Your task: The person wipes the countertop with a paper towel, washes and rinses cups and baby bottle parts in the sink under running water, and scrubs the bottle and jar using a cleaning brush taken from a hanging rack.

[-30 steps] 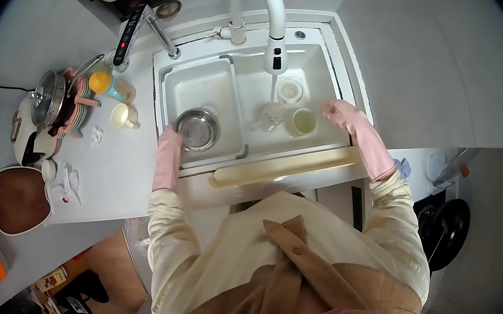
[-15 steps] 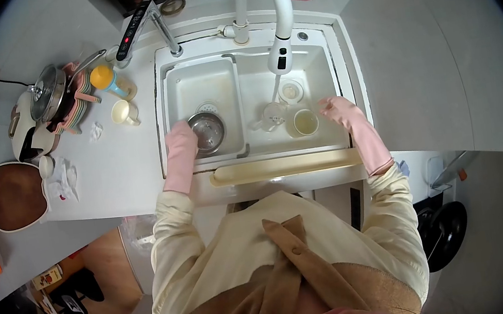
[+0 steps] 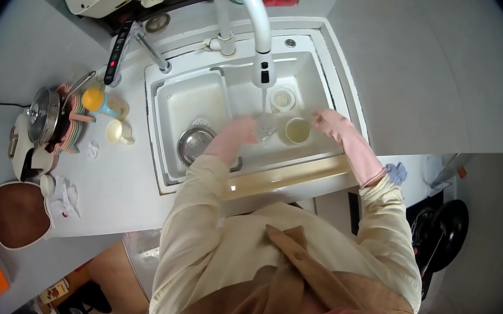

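"White table (image 3: 123,196) around a white two-basin sink (image 3: 189,95). How do the hands stand?"

"Left hand (image 3: 237,137), pink-gloved, is at the clear glass (image 3: 268,127) in the right basin; I can't tell whether its grip is closed on it. Right hand (image 3: 333,124) has its grip loosely open and empty, just right of the pale cup (image 3: 297,130)."

"Beyond them?"

"Metal bowl (image 3: 194,144) in the left basin, white faucet (image 3: 258,22) at the far side, cream mug (image 3: 115,133) on the table to the left, grey wall (image 3: 430,63) to the right."
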Tool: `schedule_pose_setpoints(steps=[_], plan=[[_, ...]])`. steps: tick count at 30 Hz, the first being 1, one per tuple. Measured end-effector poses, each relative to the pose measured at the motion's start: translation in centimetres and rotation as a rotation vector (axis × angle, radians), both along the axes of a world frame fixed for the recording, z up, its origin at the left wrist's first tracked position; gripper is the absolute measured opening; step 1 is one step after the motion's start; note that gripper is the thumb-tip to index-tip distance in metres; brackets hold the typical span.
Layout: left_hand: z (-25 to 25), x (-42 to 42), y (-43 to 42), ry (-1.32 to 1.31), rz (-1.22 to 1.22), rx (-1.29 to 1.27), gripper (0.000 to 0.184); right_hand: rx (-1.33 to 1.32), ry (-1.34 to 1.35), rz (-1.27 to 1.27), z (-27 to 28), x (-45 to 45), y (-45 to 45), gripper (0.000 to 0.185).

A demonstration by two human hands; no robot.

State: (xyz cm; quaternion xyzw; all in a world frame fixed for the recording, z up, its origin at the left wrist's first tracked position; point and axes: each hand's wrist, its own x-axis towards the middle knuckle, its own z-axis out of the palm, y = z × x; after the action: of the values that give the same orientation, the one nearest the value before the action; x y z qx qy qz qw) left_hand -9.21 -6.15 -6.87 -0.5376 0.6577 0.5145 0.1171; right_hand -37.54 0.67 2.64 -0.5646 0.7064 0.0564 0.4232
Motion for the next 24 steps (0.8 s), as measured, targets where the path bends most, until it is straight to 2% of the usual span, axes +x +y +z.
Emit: schedule_pose_setpoints(steps=[1,3,5,7,9,12,14,15,17,20,23,24], plan=[[-0.4,-0.7,0.1,-0.015,0.140,0.066,0.033,0.011,-0.003,0.002,-0.5,-0.3,0.0,0.048],[-0.8,-0.1,0.6,0.009,-0.189,-0.120,0.029,-0.022,0.001,-0.002,-1.3,-0.6,0.2,0.047],[-0.9,-0.2,1.1,-0.016,-0.306,-0.151,0.031,-0.021,-0.002,-0.014,-1.7,-0.6,0.4,0.046],[-1.6,-1.1,1.0,-0.086,-0.210,-0.033,0.034,0.009,-0.006,-0.034,-1.4,-0.4,0.4,0.047],[-6.4,-1.7,-0.1,-0.174,-0.279,-0.045,0.032,-0.003,0.027,0.010,-1.9,-0.4,0.1,0.047],[-17.5,-2.0,-1.1,-0.131,-0.174,0.035,0.026,0.005,0.102,0.111,-3.3,-0.2,-0.2,0.047],[-16.4,-2.0,-1.5,-0.088,-0.199,-0.008,0.023,0.017,0.130,0.158,-3.7,-0.2,-0.9,0.048],[-11.4,-2.2,-0.7,-0.087,-0.295,-0.087,0.024,0.030,0.130,0.164,-3.6,-0.2,-0.9,0.048],[-8.2,-2.2,-0.1,-0.086,-0.275,-0.105,0.025,0.069,0.144,0.178,-3.1,0.0,-1.0,0.050],[-6.6,-1.3,0.9,-0.070,0.040,0.040,0.027,0.082,0.153,0.210,-3.5,0.1,-1.4,0.052],[6.6,-0.3,2.8,-0.015,0.243,0.081,0.027,0.045,0.204,0.372,-6.4,-1.3,-1.4,0.047],[6.4,0.4,3.1,0.039,0.276,0.099,0.027,0.075,0.223,0.383,-7.6,-1.5,-1.6,0.043]])
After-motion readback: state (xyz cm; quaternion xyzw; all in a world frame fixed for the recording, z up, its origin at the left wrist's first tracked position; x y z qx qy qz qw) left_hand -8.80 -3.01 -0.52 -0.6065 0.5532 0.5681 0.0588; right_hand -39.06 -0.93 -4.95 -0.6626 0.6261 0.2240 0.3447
